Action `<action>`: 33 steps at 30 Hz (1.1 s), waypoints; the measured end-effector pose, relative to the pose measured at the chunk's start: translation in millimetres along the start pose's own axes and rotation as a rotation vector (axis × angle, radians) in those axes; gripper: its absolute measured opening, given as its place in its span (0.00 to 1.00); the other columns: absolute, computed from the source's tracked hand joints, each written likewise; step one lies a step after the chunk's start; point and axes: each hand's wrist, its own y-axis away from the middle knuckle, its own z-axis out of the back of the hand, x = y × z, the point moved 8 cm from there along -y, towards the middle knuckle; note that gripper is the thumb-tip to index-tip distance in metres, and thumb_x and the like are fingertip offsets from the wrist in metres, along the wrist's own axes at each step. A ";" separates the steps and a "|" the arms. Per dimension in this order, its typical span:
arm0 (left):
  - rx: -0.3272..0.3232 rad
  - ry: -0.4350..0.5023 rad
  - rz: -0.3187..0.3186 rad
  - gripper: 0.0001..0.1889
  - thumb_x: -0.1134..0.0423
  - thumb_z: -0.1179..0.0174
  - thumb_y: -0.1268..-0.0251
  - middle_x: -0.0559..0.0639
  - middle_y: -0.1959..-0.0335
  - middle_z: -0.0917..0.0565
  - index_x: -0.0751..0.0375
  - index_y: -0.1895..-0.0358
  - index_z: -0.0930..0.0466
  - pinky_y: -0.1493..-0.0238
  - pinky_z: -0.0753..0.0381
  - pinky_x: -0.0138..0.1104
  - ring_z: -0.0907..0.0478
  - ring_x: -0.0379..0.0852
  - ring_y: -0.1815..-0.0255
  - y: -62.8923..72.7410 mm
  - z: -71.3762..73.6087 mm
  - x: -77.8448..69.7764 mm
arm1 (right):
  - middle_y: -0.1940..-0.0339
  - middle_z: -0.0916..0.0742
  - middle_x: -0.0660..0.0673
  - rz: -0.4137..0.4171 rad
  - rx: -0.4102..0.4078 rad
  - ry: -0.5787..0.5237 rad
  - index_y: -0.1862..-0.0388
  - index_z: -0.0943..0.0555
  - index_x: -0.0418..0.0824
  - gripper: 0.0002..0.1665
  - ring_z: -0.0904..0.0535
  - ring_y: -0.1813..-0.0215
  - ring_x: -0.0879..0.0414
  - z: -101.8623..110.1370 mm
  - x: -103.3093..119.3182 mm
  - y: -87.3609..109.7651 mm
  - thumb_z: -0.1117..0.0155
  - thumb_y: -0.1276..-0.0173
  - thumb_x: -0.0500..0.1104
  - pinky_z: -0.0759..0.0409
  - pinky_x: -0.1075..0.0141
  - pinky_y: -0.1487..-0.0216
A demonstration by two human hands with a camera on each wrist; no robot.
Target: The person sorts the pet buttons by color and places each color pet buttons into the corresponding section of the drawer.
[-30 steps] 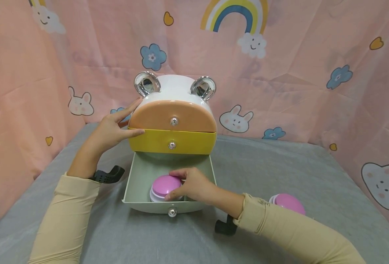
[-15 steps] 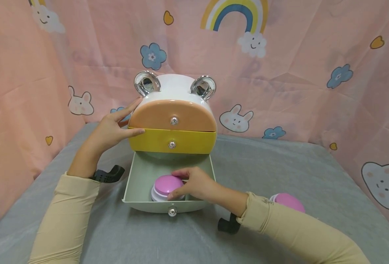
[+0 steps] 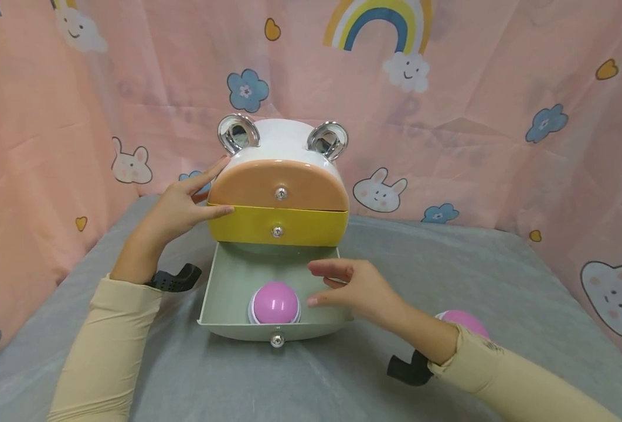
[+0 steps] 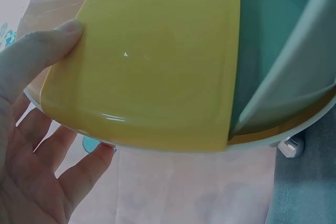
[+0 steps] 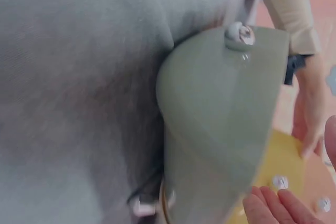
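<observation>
A small drawer cabinet (image 3: 284, 138) with a white top and silver ears stands mid-table. My left hand (image 3: 176, 205) grips its left side, thumb on the front of the yellow drawer (image 3: 311, 227) and fingers along the side wall (image 4: 86, 174). Below, the pale green drawer (image 3: 231, 275) is pulled out. In it, near the front, lies a round pink-domed thing (image 3: 275, 303) with a white rim, its dome facing me. My right hand (image 3: 363, 290) is over the drawer's right edge, apart from the dome, fingers spread from the thumb and holding nothing.
A second pink-domed thing (image 3: 464, 320) sits on the grey cloth to the right, partly hidden by the right sleeve (image 3: 492, 363). Above the yellow drawer, the orange drawer (image 3: 258, 181) is closed. A pink printed curtain (image 3: 474, 164) hangs behind the table.
My right hand has let go of the pink-domed thing and moved right. The dome has tipped to face me. My left hand keeps its place on the cabinet.
</observation>
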 end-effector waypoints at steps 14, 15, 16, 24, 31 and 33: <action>0.014 0.007 0.020 0.45 0.49 0.29 0.41 0.45 0.20 0.43 0.15 0.27 0.47 0.29 0.30 0.55 0.39 0.60 0.22 -0.7 -2.7 1.2 | 0.29 0.22 0.46 -0.057 -0.163 -0.018 0.30 0.26 0.45 0.39 0.23 0.34 0.68 80.0 -33.6 69.2 0.25 0.39 0.48 0.19 0.72 0.39; 0.014 0.005 0.017 0.45 0.49 0.29 0.41 0.45 0.20 0.43 0.16 0.27 0.47 0.28 0.30 0.55 0.39 0.60 0.22 -0.6 -2.7 1.1 | 0.30 0.21 0.48 -0.068 -0.168 -0.003 0.29 0.27 0.45 0.39 0.23 0.36 0.72 85.0 -37.9 73.0 0.25 0.38 0.49 0.20 0.74 0.40; 0.014 0.003 0.015 0.45 0.49 0.29 0.41 0.46 0.20 0.43 0.16 0.26 0.47 0.28 0.30 0.54 0.39 0.60 0.22 -0.5 -2.6 1.1 | 0.30 0.21 0.51 -0.076 -0.173 0.006 0.29 0.27 0.45 0.39 0.23 0.37 0.74 89.6 -42.1 76.4 0.26 0.37 0.49 0.20 0.75 0.41; 0.004 -0.002 0.040 0.45 0.48 0.29 0.42 0.50 0.19 0.43 0.14 0.27 0.47 0.32 0.27 0.56 0.38 0.62 0.23 1.4 -0.2 2.9 | 0.38 0.20 0.70 -0.154 -0.210 0.015 0.28 0.27 0.53 0.34 0.30 0.42 0.86 123.3 -73.0 99.6 0.30 0.33 0.48 0.24 0.83 0.47; 0.013 -0.010 0.018 0.45 0.48 0.29 0.41 0.50 0.20 0.43 0.15 0.27 0.48 0.29 0.29 0.55 0.37 0.61 0.24 -0.2 -0.2 -0.5 | 0.38 0.19 0.70 -0.136 -0.196 -0.034 0.27 0.29 0.49 0.34 0.28 0.40 0.84 134.5 -86.1 113.7 0.32 0.31 0.41 0.24 0.85 0.46; 0.008 -0.009 0.021 0.45 0.49 0.29 0.41 0.50 0.20 0.42 0.16 0.27 0.48 0.30 0.28 0.55 0.37 0.61 0.23 0.0 0.2 -0.5 | 0.37 0.20 0.70 -0.144 -0.187 -0.023 0.26 0.30 0.49 0.35 0.28 0.40 0.84 136.8 -90.6 117.7 0.33 0.31 0.41 0.24 0.85 0.47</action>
